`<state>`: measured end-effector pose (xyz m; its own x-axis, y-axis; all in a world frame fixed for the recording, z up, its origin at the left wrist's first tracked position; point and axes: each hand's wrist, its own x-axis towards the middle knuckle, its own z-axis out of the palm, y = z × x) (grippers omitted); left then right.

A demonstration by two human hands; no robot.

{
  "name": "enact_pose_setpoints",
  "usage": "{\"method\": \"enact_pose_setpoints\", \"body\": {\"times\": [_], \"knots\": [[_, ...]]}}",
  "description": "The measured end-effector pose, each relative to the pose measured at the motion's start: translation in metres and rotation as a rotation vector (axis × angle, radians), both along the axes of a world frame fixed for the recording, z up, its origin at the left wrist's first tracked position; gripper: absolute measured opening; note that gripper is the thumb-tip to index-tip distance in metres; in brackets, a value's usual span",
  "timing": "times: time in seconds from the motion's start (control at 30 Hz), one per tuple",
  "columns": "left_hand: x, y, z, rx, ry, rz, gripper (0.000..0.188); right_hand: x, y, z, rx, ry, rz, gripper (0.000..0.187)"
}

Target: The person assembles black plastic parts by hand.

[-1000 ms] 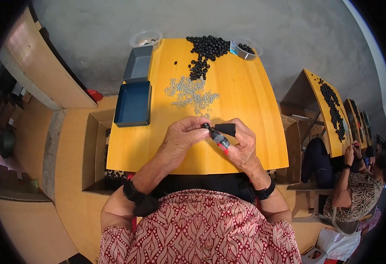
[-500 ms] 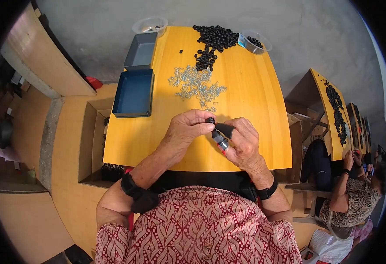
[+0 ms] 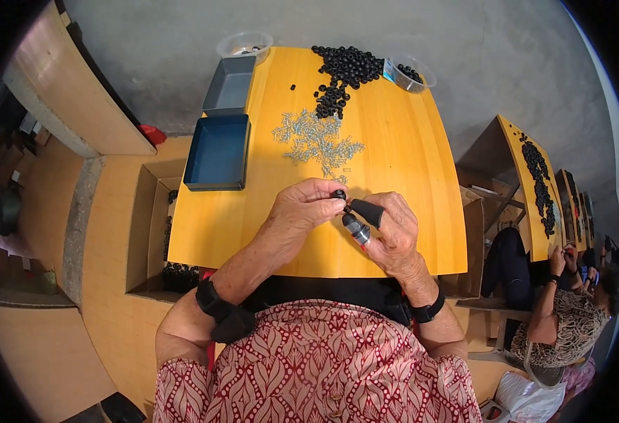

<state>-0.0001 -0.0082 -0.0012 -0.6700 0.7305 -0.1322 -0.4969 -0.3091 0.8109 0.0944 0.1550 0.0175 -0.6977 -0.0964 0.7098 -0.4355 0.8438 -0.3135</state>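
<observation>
My left hand [image 3: 292,220] is closed over the near middle of the table, pinching a small round black knob-like piece [image 3: 339,194] between thumb and fingertips. Right beside it, my right hand [image 3: 396,236] has its thumb and forefinger brought together near the piece. A black finger sleeve [image 3: 367,212] covers one finger, and a dark cover with tape [image 3: 355,228] wraps another digit. Whatever sits between those right fingertips is too small to make out. Beyond my hands lies a loose spread of small silver screws [image 3: 316,138]. A heap of similar black pieces [image 3: 350,68] is farther back.
Two trays, one grey [image 3: 229,86] and one dark blue [image 3: 216,153], line the table's left edge. Clear plastic bowls stand at the back left [image 3: 246,45] and back right [image 3: 409,73]. A cardboard box [image 3: 144,233] is below left. Another person [image 3: 567,317] works at a table on the right.
My right forefinger has shifted slightly away from the black piece. My left hand keeps its pinch, and the whole view has dropped a little.
</observation>
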Motion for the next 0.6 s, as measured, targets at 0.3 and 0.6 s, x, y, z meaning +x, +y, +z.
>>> {"method": "enact_pose_setpoints", "body": {"times": [0.3,0.6], "knots": [[0.002,-0.001,0.001,-0.039,0.005,-0.048,0.025,0.001,0.002,0.004,0.044,0.001,0.026,0.026],[0.005,-0.002,0.011,-0.038,0.209,-0.094,0.023,0.008,0.016,0.023,-0.142,-0.162,0.042,0.023]]}}
